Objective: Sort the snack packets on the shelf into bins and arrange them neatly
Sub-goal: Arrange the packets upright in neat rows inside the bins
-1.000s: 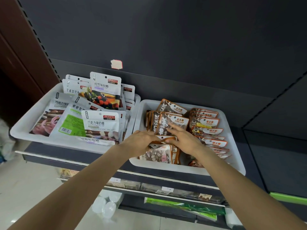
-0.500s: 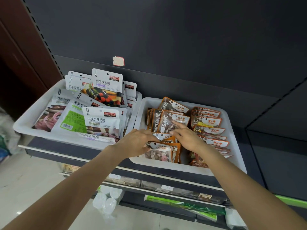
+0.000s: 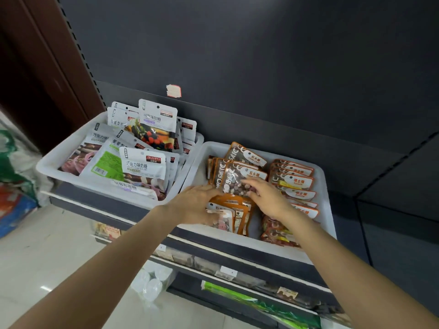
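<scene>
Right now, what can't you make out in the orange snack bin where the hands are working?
Head view only:
- Left hand: fingertips hidden behind packets; grip unclear.
- Front stone candy packets: labels partly covered by the left hand.
- Sugar packets: lower rows covered by the right hand and forearm.
- White bin: floor hidden by packets.

left bin (image 3: 51, 162) beside right bin (image 3: 326, 210), on shelf (image 3: 99, 205)

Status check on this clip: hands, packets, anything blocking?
Both hands in the right bin. Left hand and right hand on the orange stone-candy packets, grip unclear. White packets loose in the left bin. Nothing blocking.
</scene>
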